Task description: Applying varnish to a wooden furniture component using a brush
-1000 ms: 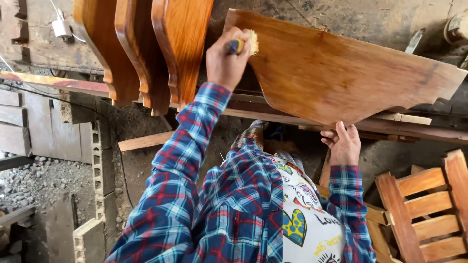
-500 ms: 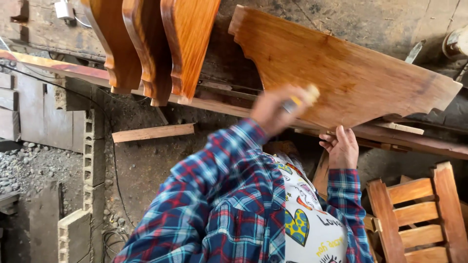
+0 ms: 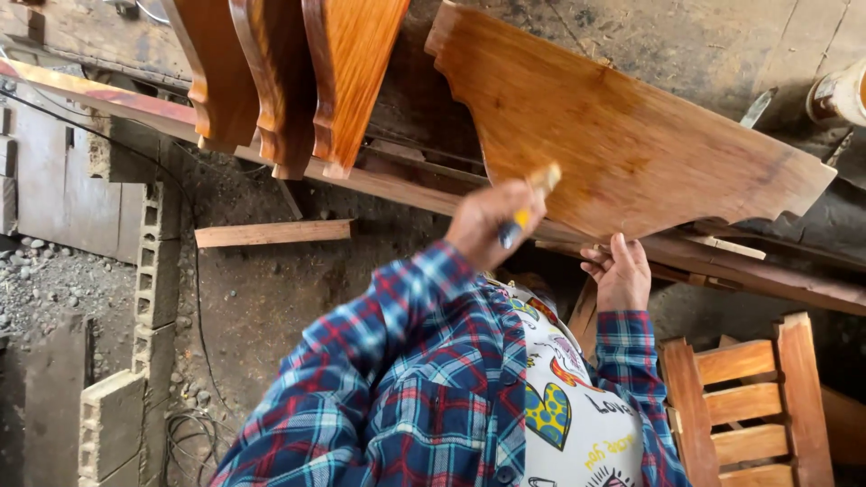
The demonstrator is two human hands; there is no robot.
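My left hand (image 3: 487, 225) grips a small paintbrush (image 3: 532, 198) with a yellow and blue handle. Its pale bristles touch the lower part of a large shaped wooden panel (image 3: 631, 135) with a glossy orange-brown finish. My right hand (image 3: 618, 275) holds the panel's lower edge from beneath, fingers up against the wood. The panel leans on a long wooden rail (image 3: 749, 271). Both arms wear blue and red plaid sleeves over a white printed shirt.
Three more curved varnished panels (image 3: 280, 81) stand side by side at the upper left. A loose wood strip (image 3: 271, 233) lies on the dirt floor. Concrete blocks (image 3: 153, 261) are at the left, a slatted wooden chair (image 3: 749, 397) at the lower right, a tin (image 3: 839, 90) at the upper right.
My left hand has swept the brush from the panel's upper left end down and right to its lower edge. My right hand has stayed under the panel.
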